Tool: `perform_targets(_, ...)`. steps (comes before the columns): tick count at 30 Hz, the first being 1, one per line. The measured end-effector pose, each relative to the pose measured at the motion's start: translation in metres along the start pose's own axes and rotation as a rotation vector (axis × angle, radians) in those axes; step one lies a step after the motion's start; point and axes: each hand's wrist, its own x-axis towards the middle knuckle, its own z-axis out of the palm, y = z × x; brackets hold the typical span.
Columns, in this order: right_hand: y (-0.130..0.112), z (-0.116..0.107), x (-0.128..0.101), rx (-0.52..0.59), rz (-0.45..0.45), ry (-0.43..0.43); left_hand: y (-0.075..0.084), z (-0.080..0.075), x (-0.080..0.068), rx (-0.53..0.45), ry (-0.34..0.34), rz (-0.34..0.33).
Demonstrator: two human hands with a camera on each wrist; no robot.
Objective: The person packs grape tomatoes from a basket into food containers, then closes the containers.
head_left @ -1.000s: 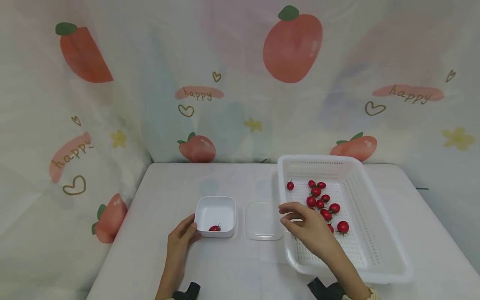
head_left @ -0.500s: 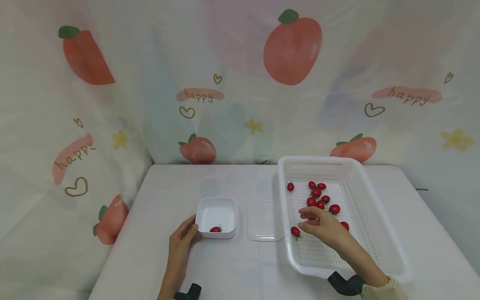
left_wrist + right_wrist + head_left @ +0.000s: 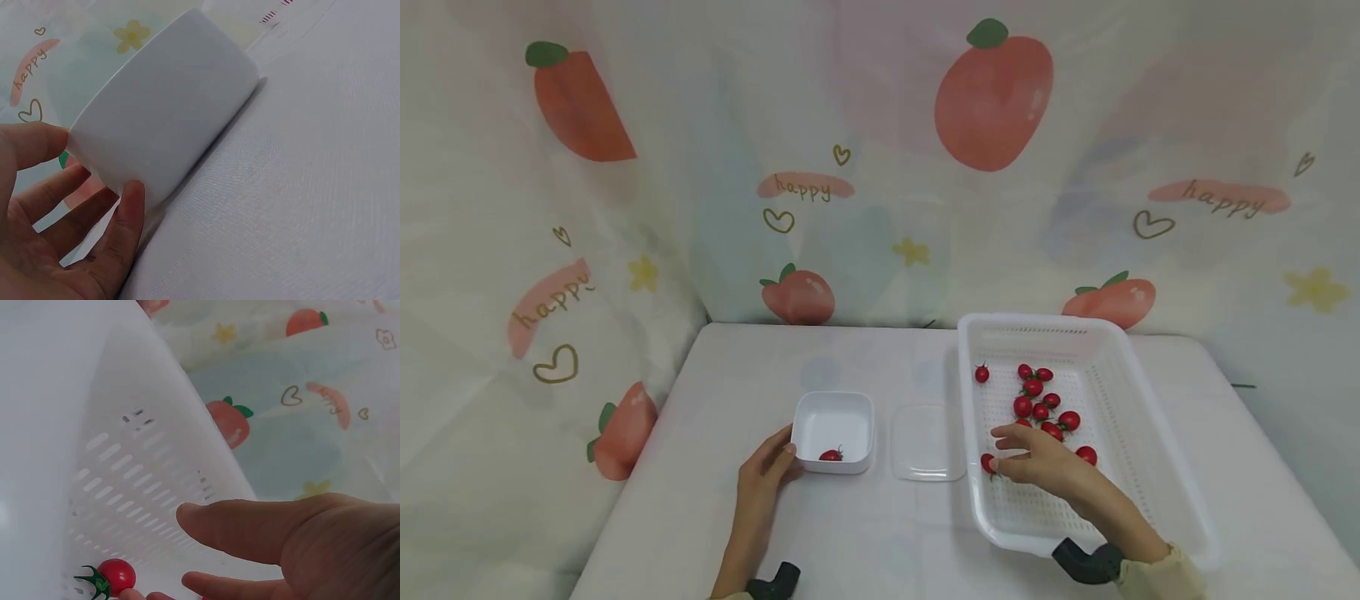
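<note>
Right hand (image 3: pixel 1037 462) down inside the white perforated basket (image 3: pixel 1157 467), fingers reaching out toward a lone cherry tomato (image 3: pixel 988 462) near the basket's left wall, fingertips (image 3: pixel 1000 467) right at it, just touching or about to. From the right wrist view, same tomato (image 3: pixel 115 575) sitting on the slotted floor with its green stem up, one fingertip (image 3: pixel 128 594) against its lower edge, thumb stretched out above, not yet closed around it; fingers extended rather than curled, nothing lifted. Cluster of other cherry tomatoes (image 3: pixel 1037 400) lying further back in the basket, mid-floor, well clear of the one being reached for. Left hand (image 3: pixel 763 475) over on the table (image 3: pixel 737 367), loosely cupped against the near-left corner of the small white square container (image 3: pixel 835 408); wrist view confirming it, thumb (image 3: pixel 128 212) and a finger pressed lightly on the container's outer wall (image 3: pixel 162 131), steadying rather than lifting. One tomato (image 3: pixel 830 455) already resting inside that container, at its front edge. Clear lid (image 3: pixel 928 442) flat on the table between container and basket, touched by neither hand. Hands well apart, one at each vessel.
</note>
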Motion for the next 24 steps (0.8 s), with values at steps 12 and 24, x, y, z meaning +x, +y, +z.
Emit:
perform_targets(12,0.0013,0.0001,0.0058,0.009,0.029,-0.022,-0.0012,-0.0005,0.0028,-0.017,-0.004,-0.004)
perform_targets(24,0.0008,-0.0019,0.0053,0.003,0.080,-0.116,-0.0003,0.0023,-0.0007,-0.012,0.001,0.004)
